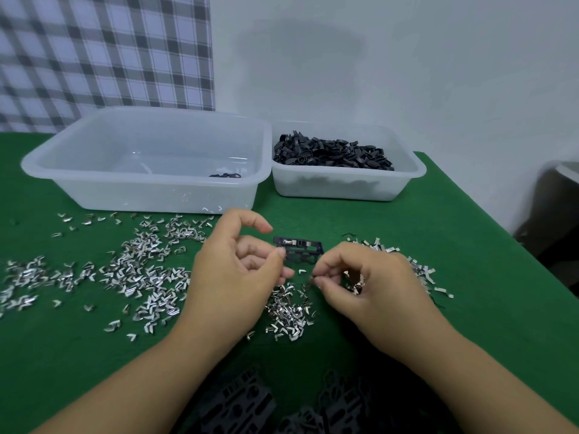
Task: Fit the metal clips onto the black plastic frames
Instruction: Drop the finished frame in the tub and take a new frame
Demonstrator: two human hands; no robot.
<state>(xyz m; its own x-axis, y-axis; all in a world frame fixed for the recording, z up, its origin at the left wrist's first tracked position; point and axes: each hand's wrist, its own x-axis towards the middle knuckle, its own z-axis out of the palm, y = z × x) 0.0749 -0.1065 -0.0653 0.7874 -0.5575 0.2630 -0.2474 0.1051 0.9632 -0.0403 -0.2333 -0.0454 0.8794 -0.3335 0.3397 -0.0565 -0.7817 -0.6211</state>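
My left hand holds a small black plastic frame by its left end, just above the green table; one metal clip shows on the frame's top edge. To the right, my right hand pinches a small metal clip between thumb and forefinger, just below the frame's right end, with more clips cupped in its palm. Loose metal clips lie scattered across the table, with a small heap between my hands.
A large translucent tub at the back left holds a few black parts. A smaller tub beside it is full of black plastic pieces. More black frames lie at the table's near edge. A dark object stands right of the table.
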